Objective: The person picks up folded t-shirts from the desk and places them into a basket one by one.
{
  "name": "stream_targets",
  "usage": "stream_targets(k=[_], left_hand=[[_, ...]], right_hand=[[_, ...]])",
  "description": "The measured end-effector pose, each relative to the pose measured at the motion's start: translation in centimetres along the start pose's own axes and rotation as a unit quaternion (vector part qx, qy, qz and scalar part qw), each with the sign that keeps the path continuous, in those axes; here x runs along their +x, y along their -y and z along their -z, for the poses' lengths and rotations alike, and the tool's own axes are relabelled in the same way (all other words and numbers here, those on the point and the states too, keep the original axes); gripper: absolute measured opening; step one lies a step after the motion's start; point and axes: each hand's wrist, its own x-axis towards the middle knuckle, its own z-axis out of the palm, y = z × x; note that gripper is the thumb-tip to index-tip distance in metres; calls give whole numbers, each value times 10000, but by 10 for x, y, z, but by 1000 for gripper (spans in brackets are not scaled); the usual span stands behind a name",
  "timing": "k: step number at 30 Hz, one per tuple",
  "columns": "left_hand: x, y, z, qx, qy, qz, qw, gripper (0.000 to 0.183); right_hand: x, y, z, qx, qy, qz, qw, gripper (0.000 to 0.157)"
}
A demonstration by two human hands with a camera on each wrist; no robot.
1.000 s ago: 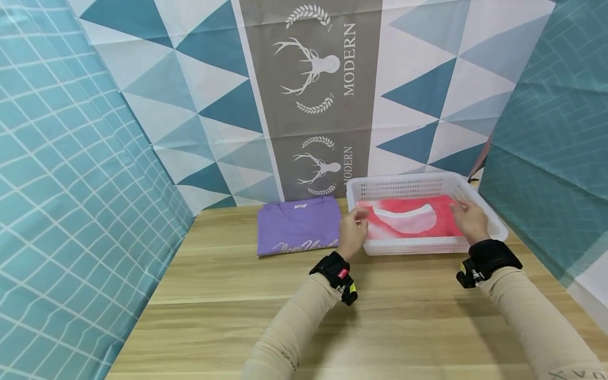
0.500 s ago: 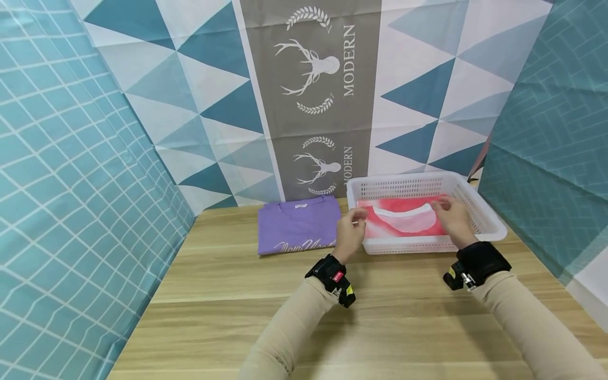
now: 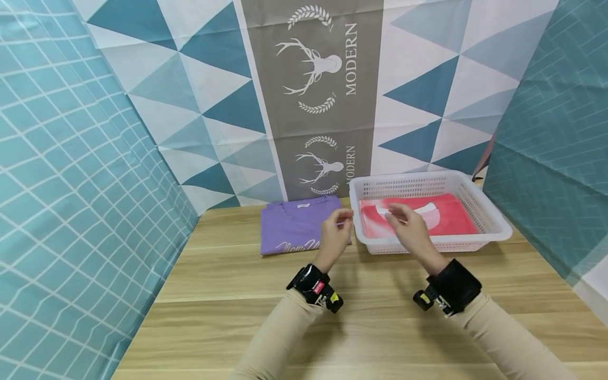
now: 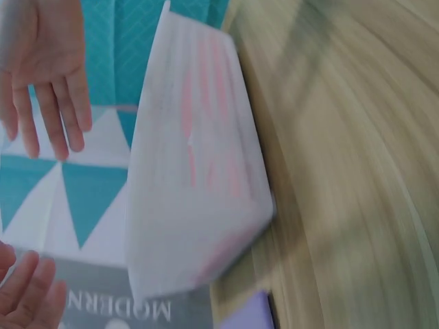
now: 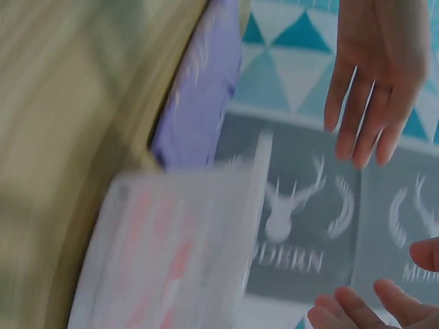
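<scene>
We see the left hand point(image 3: 336, 235) released, with its fingers loosely bent and free of any object. In the head view it appears before the right edge of a folded purple shirt point(image 3: 292, 227), just beside the left corner of a white perforated plastic basket point(image 3: 432, 246). Our right hand point(image 3: 410, 228) is also released; both wrist views show its fingers extended and separated. In the head view it appears in front of the basket's front rim. The folded red shirt point(image 3: 456, 219) with white neckline lies flat inside this basket, nearer to its left side. The purple shirt, which bears pale script lettering, lies on the wood-grain table point(image 3: 223, 295), to the left of the basket. Behind them we have a patterned cloth point(image 3: 328, 116) with deer heads and the word "MODERN".
</scene>
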Motion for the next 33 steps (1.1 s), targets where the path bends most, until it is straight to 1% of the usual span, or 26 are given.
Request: stream_targets(k=[2, 5, 8, 10, 13, 15, 18, 21, 23, 25, 26, 27, 28, 29, 30, 31, 32, 33], left_hand=[[-2, 6, 12, 107, -138, 26, 9998, 23], [-4, 16, 30, 243, -413, 192, 9987, 22], [-6, 28, 48, 350, -738, 537, 9952, 23], [-7, 36, 60, 387, -933, 795, 9917, 24], [-8, 49, 78, 393, -1200, 1140, 9854, 26], [-10, 60, 91, 486, -1379, 1419, 9790, 28], [-14, 79, 107, 665, -1583, 1865, 9673, 32], [-20, 98, 119, 949, -1747, 2328, 9520, 36], [-26, 108, 125, 1138, -1830, 2698, 9385, 39], [-31, 120, 130, 1158, -1951, 2960, 9278, 42], [-33, 134, 132, 1149, -2017, 3025, 9244, 43], [-35, 157, 134, 1047, -2180, 2954, 9243, 42], [-36, 177, 136, 887, -2227, 2954, 9248, 45], [-36, 204, 138, 808, -2386, 2851, 9248, 43], [-36, 228, 140, 641, -2407, 2839, 9259, 44], [-34, 257, 141, 590, -2541, 2745, 9255, 43], [-32, 284, 142, 665, -2673, 2695, 9227, 41], [-31, 299, 144, 623, -2684, 2756, 9209, 42]], right_hand=[[-6, 4, -13, 130, -8, 153, 9998, 38], [-14, 9, -34, 370, -65, 331, 9987, 34], [-19, 11, -56, 509, -73, 462, 9976, 30], [-21, 10, -69, 587, 2, 493, 9971, 29], [-23, 6, -87, 656, 245, 417, 9967, 29], [-22, 0, -97, 652, 420, 307, 9965, 30], [-19, -12, -110, 534, 609, -49, 9967, 33], [-16, -26, -119, 353, 706, -606, 9950, 40], [-14, -35, -125, 394, 621, -1093, 9913, 45], [-12, -42, -130, 630, 464, -1644, 9833, 51], [-11, -45, -132, 795, 348, -1910, 9778, 54], [-10, -47, -135, 969, 179, -2138, 9719, 56], [-8, -49, -138, 1203, -27, -2332, 9650, 57], [-6, -51, -140, 1451, -208, -2511, 9568, 59], [-5, -52, -142, 1705, -335, -2654, 9483, 61], [-3, -52, -144, 1915, -476, -2731, 9415, 62], [-1, -52, -146, 2112, -591, -2799, 9346, 62], [1, -52, -148, 2311, -684, -2869, 9272, 62]])
